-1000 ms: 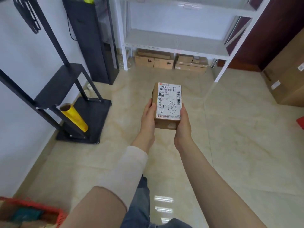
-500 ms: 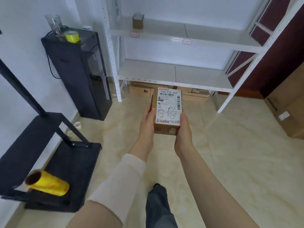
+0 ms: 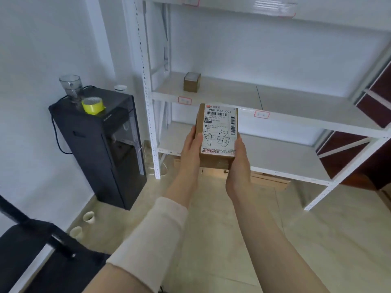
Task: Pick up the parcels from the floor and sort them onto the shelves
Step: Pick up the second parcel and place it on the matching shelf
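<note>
Head view is showing the left hand (image 3: 191,152) and right hand (image 3: 238,166) clamping a parcel (image 3: 218,134) before the shelves (image 3: 296,121), where one small box (image 3: 192,82) is already sitting, so shelving is remaining.

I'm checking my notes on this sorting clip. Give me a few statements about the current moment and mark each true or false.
1. Both hands hold the labelled parcel, the left hand and right hand on opposite sides. True.
2. The parcel's label faces down. False: it faces up toward the camera.
3. A small brown box sits on the white shelf. True.
4. The yellow tape roll lies on the floor. False: it sits on the black cabinet.
</note>
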A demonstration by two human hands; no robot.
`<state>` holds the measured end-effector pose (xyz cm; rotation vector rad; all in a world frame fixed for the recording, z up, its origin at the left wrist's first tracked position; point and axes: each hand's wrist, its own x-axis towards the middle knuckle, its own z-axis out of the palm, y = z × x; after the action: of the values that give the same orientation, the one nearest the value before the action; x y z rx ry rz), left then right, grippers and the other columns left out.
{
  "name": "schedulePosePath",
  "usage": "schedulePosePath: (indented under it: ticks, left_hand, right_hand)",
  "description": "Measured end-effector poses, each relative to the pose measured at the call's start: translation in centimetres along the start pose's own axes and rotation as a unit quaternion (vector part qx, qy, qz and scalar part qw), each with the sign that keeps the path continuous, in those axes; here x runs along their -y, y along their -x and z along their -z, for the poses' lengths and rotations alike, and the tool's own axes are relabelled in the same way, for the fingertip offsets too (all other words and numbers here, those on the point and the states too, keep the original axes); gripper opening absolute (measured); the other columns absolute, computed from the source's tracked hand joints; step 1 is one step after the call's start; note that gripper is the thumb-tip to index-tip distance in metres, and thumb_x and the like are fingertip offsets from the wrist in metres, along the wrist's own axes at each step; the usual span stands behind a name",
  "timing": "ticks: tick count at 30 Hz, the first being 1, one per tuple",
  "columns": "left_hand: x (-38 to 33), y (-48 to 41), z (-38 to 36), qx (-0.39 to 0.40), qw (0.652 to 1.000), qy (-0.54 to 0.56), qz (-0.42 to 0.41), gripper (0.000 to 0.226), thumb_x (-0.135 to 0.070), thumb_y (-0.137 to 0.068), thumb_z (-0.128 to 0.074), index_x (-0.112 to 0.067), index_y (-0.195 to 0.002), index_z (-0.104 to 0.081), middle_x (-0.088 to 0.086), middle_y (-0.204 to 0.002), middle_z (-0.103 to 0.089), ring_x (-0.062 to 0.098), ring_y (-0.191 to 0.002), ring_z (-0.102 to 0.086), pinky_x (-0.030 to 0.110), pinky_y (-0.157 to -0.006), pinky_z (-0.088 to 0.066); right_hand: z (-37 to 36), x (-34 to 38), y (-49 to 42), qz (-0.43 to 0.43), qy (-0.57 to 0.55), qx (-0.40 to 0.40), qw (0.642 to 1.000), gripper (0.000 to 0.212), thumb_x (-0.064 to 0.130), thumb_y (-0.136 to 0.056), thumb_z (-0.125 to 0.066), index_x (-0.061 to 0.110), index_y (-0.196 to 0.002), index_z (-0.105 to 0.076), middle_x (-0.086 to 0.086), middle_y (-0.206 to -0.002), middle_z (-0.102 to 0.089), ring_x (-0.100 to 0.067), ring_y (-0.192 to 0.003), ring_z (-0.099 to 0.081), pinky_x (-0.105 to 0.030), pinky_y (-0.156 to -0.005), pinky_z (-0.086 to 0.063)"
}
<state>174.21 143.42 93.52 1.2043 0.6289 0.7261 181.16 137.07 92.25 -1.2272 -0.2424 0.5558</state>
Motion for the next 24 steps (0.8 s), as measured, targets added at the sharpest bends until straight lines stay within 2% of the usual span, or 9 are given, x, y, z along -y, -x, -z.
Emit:
schedulePosePath:
  ticks: [2,4,6,10,13,15,19,22,24]
  left_hand:
    - [-2.0,-4.9,0.1,0.006,1.000,0.013,-0.016,0.067,-0.051,-0.083,-0.050,-0.031,-0.146,-0.038,0.003,-0.139,-0.057,0.023,-0.124,-0.057,0.044,-0.107,-0.043]
    - [-4.4,-9.5,0.4,0.022,0.999,0.025,-0.036,0.065,-0.051,-0.085,-0.049,-0.031,-0.146,-0.037,-0.001,-0.134,-0.059,0.020,-0.118,-0.059,0.040,-0.103,-0.046]
    - [-7.0,-13.9,0.7,0.029,0.998,0.027,-0.058,0.054,-0.041,-0.095,-0.043,-0.031,-0.147,-0.034,-0.003,-0.127,-0.058,0.011,-0.108,-0.059,0.028,-0.092,-0.048]
    - [-13.0,-22.3,1.9,0.045,0.992,0.016,-0.113,0.057,-0.043,-0.092,-0.042,-0.029,-0.146,-0.037,0.002,-0.138,-0.058,0.019,-0.121,-0.058,0.033,-0.102,-0.045]
    - [-17.3,-27.9,2.3,0.053,0.988,0.033,-0.142,0.050,-0.035,-0.098,-0.039,-0.028,-0.147,-0.035,0.001,-0.135,-0.059,0.007,-0.103,-0.062,0.018,-0.080,-0.049]
    - [-19.5,-31.0,2.3,0.058,0.984,0.039,-0.161,0.050,-0.034,-0.099,-0.038,-0.027,-0.148,-0.033,0.002,-0.137,-0.058,0.003,-0.097,-0.060,0.015,-0.073,-0.046]
    - [-22.8,-36.7,2.0,0.072,0.980,0.046,-0.182,0.051,-0.033,-0.098,-0.039,-0.026,-0.148,-0.035,0.003,-0.138,-0.058,0.015,-0.116,-0.059,0.019,-0.082,-0.046]
    - [-24.6,-40.3,1.5,0.078,0.976,0.038,-0.199,0.050,-0.034,-0.098,-0.039,-0.027,-0.147,-0.037,0.003,-0.136,-0.060,0.017,-0.121,-0.058,0.021,-0.086,-0.046]
    - [-25.5,-42.4,1.1,0.078,0.974,0.041,-0.209,0.050,-0.034,-0.098,-0.039,-0.027,-0.147,-0.036,0.003,-0.137,-0.059,0.018,-0.123,-0.057,0.025,-0.094,-0.046]
  right_hand:
    - [-2.9,1.6,-4.0,0.012,-0.016,0.005,1.000,0.045,0.040,-0.100,-0.034,0.024,-0.140,-0.048,0.002,-0.129,-0.063,-0.013,-0.114,-0.061,-0.024,-0.083,-0.048]
    - [-6.2,3.2,-7.8,0.037,-0.025,0.007,0.999,0.045,0.040,-0.100,-0.036,0.024,-0.140,-0.049,0.001,-0.131,-0.063,-0.014,-0.116,-0.060,-0.031,-0.098,-0.048]
    - [-9.6,4.9,-11.4,0.070,-0.030,0.015,0.997,0.047,0.039,-0.100,-0.036,0.024,-0.143,-0.045,0.000,-0.138,-0.059,-0.017,-0.127,-0.055,-0.036,-0.110,-0.040]
    - [-16.4,9.0,-17.6,0.126,-0.016,0.042,0.991,0.048,0.042,-0.100,-0.034,0.025,-0.143,-0.045,0.000,-0.137,-0.060,-0.017,-0.127,-0.055,-0.037,-0.110,-0.040]
    - [-20.9,12.2,-21.9,0.153,-0.025,0.053,0.986,0.049,0.043,-0.099,-0.036,0.026,-0.143,-0.045,0.000,-0.138,-0.059,-0.017,-0.125,-0.056,-0.036,-0.108,-0.043]
    - [-23.2,14.0,-24.4,0.170,-0.026,0.060,0.983,0.049,0.043,-0.098,-0.037,0.025,-0.144,-0.045,0.000,-0.138,-0.059,-0.016,-0.125,-0.057,-0.030,-0.103,-0.045]
    - [-26.5,16.7,-28.8,0.189,-0.024,0.065,0.980,0.049,0.043,-0.099,-0.037,0.025,-0.144,-0.044,0.002,-0.138,-0.059,-0.014,-0.124,-0.057,-0.022,-0.090,-0.048]
    - [-28.2,18.1,-32.3,0.207,-0.016,0.063,0.976,0.050,0.045,-0.099,-0.035,0.026,-0.144,-0.044,0.001,-0.138,-0.059,-0.014,-0.125,-0.055,-0.030,-0.103,-0.044]
    - [-29.0,19.0,-34.5,0.216,-0.016,0.070,0.974,0.050,0.044,-0.099,-0.035,0.025,-0.144,-0.044,0.001,-0.138,-0.059,-0.014,-0.126,-0.055,-0.030,-0.105,-0.043]
